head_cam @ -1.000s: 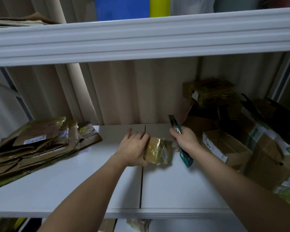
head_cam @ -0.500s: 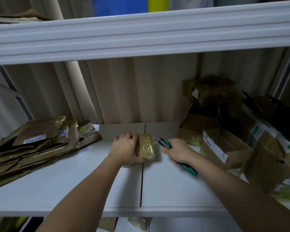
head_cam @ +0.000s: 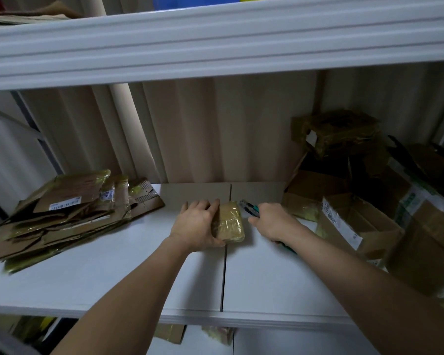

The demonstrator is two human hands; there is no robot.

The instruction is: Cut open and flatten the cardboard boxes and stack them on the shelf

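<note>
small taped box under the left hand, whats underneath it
The small taped box lies flat on the white shelf, straddling the seam between its two panels. The left hand covers its left side, so nothing there can be checked.

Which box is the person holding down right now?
The small taped box mid-shelf, under the left hand; the other boxes sit untouched, piled at the right.

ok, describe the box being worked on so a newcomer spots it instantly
On the white shelf, look mid-depth at the seam between its two boards. The small box lies there under the left hand, with the right hand and its cutter beside it. Unlike the flattened pile at left and open boxes at right, it is sealed and tape-wrapped.
</note>
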